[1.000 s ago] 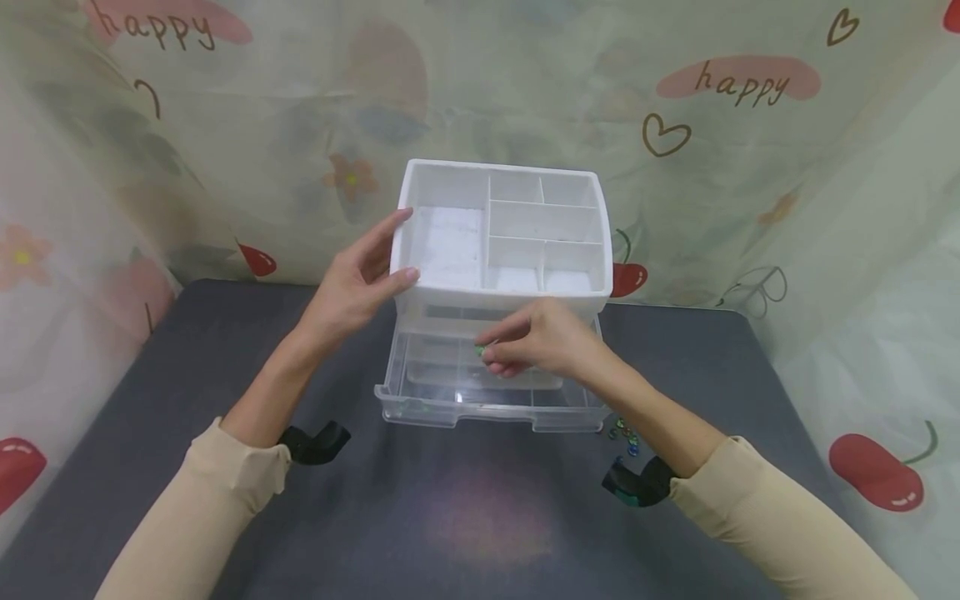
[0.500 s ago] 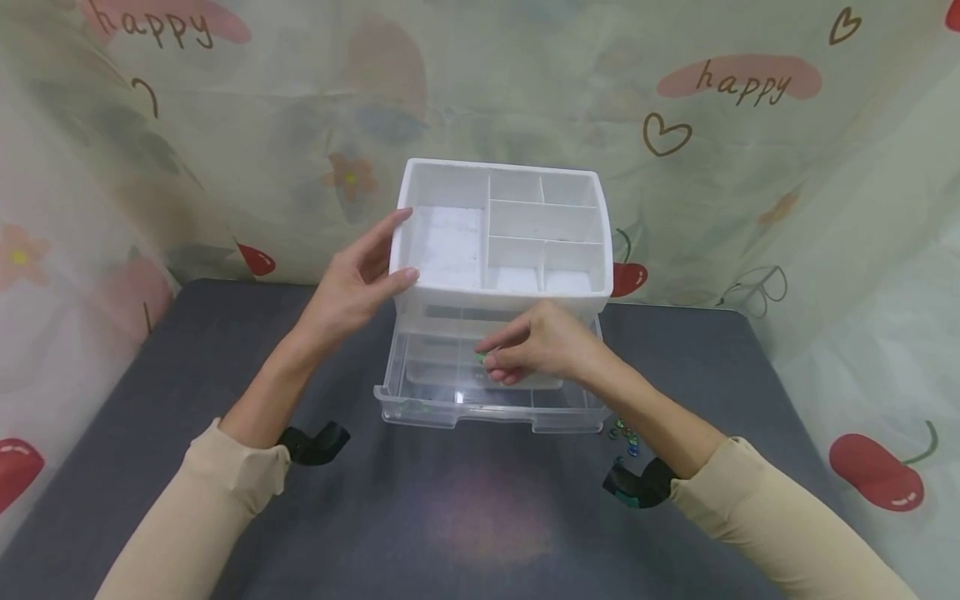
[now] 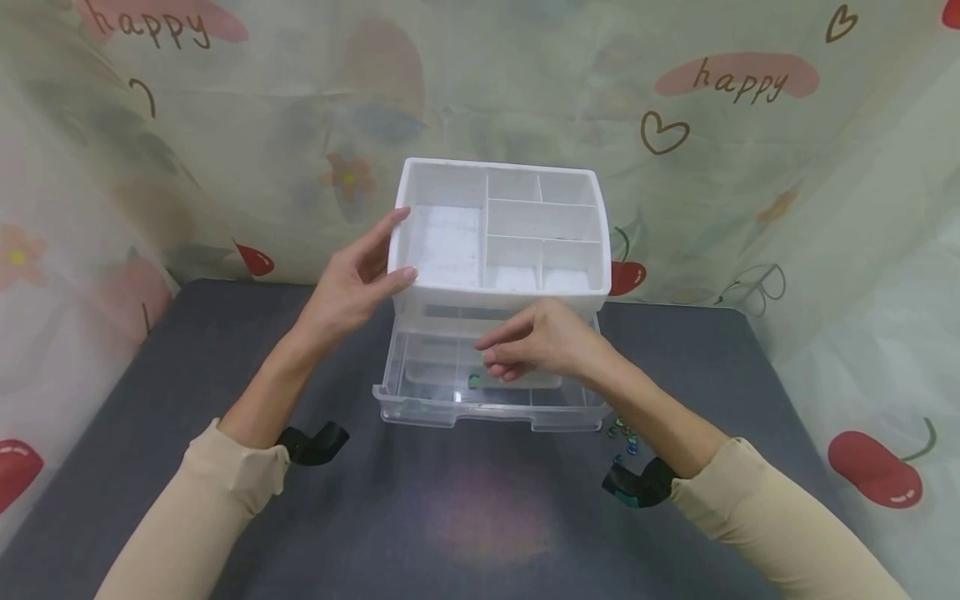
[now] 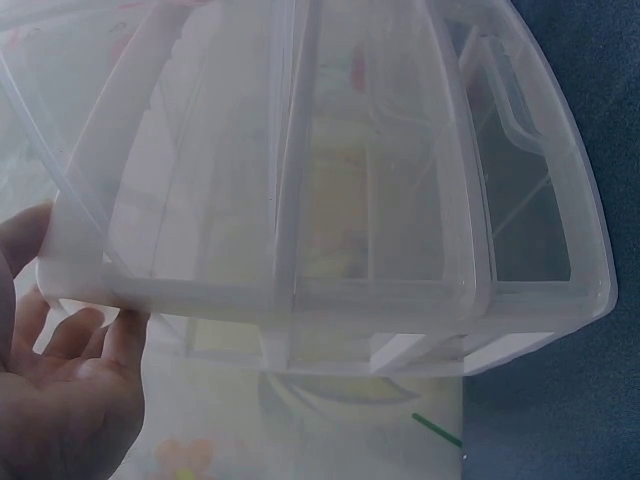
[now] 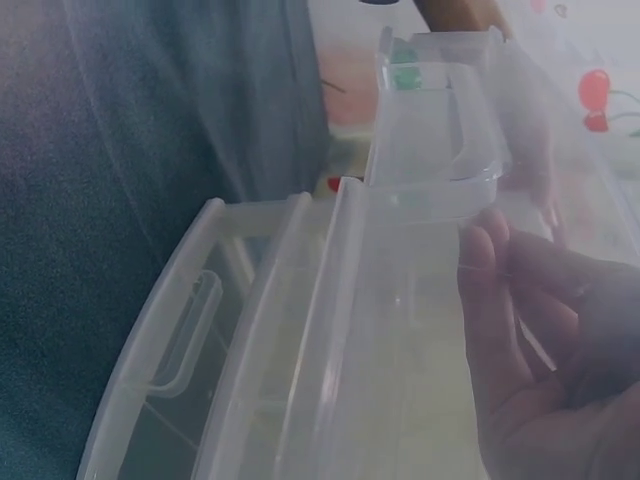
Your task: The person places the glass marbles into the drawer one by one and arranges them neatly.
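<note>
My left hand (image 3: 348, 283) grips the left rim of a white plastic drawer organizer (image 3: 498, 296), thumb and fingers at its upper tray. Below that tray a clear drawer (image 3: 491, 412) is pulled out. My right hand (image 3: 551, 342) is over this drawer, fingers bent and thumb near the index finger, with nothing clearly held between them. A small green bead-like piece (image 3: 474, 381) shows just below its fingertips; whether it is falling or lying in the drawer I cannot tell. In the right wrist view, something green (image 5: 405, 70) shows through the drawer's far corner.
Several small green and blue shiny pieces (image 3: 630, 437) lie on the dark tabletop (image 3: 337, 517), right of the drawer beside my right forearm. More clear drawers (image 4: 530, 200) sit beneath the pulled-out one. A printed curtain (image 3: 510, 83) hangs behind.
The green piece has left my right fingertips and now shows below them. My right hand has lowered only slightly. My left hand keeps its grip on the organizer.
</note>
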Tool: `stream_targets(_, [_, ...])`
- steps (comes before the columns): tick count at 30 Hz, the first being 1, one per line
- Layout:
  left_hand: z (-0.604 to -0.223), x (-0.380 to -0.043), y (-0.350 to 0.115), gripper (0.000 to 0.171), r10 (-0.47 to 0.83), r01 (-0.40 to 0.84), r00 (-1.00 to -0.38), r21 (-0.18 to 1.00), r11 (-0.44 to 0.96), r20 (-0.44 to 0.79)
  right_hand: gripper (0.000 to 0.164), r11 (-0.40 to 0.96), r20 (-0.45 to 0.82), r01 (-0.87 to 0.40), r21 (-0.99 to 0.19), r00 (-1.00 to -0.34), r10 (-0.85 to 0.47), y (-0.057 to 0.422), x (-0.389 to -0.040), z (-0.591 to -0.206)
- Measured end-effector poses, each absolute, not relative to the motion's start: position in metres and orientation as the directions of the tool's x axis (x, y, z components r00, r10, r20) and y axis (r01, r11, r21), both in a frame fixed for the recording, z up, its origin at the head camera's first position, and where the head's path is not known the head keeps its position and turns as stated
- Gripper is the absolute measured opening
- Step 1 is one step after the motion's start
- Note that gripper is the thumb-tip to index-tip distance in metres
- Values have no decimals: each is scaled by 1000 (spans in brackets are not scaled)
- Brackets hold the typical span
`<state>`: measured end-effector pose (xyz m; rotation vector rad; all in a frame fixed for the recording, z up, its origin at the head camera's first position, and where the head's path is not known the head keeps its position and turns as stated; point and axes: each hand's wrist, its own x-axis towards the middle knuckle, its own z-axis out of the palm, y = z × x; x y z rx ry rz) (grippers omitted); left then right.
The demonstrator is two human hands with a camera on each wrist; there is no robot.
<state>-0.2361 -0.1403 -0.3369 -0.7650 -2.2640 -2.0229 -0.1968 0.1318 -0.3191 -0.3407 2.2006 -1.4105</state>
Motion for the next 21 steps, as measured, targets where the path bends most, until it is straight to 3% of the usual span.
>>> stream_targets(21, [-336, -237, -140, 69, 327, 347, -891, 937, 49, 314, 28, 289, -50, -91, -953, -894, -445, 176, -184, -294])
